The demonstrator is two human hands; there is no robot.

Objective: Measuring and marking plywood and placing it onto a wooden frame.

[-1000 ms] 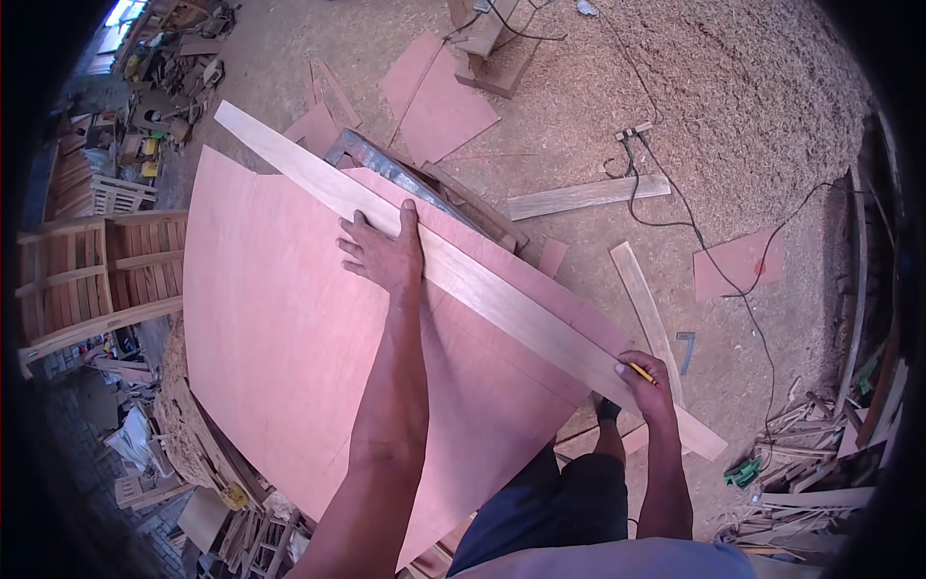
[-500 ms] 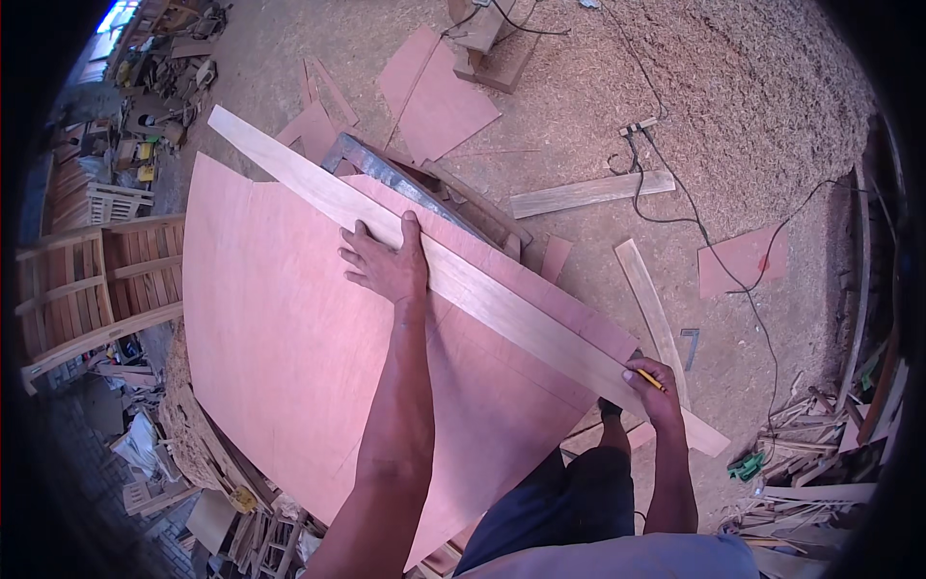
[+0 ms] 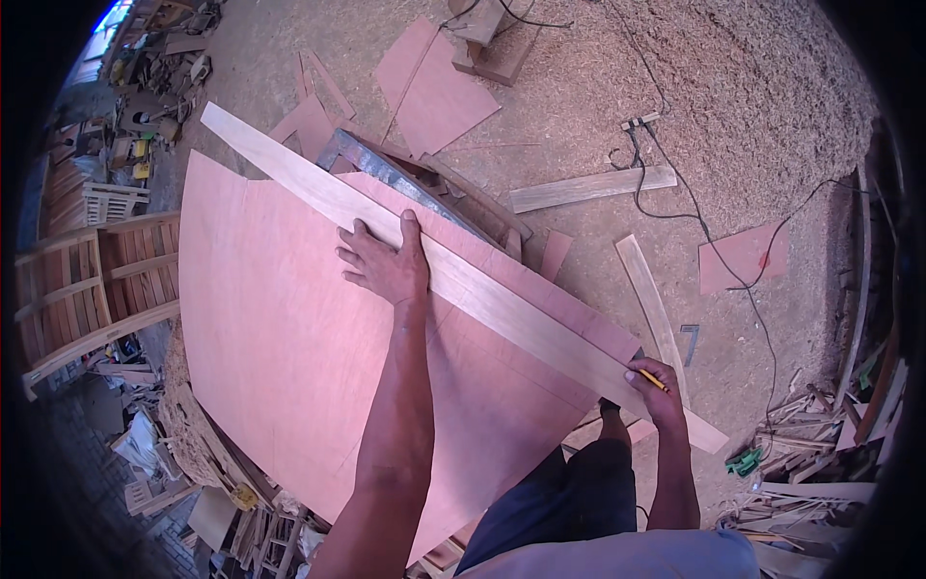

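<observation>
A long pale wooden strip (image 3: 511, 316) lies diagonally across a large pink plywood sheet (image 3: 270, 338). Fingers spread, my left hand (image 3: 386, 261) rests on the strip's lower edge near its middle, thumb on top. Near the strip's lower right end, my right hand (image 3: 656, 391) is closed on a yellow pencil (image 3: 648, 377) and rests against the wood. A grey metal bar (image 3: 395, 183) shows just beyond the sheet's upper edge; what lies under the sheet is mostly hidden.
Plywood offcuts (image 3: 434, 87), loose boards (image 3: 593, 190), black cables (image 3: 709, 236) and a metal square (image 3: 690, 338) lie on the dusty floor. Wood shavings (image 3: 772, 87) cover the upper right. A slatted wooden frame (image 3: 96, 289) stands left; scrap wood piles (image 3: 801, 444) line the edges.
The view has shifted slightly. Both hands stay at about the same places along the strip, with the pencil still in my right hand.
</observation>
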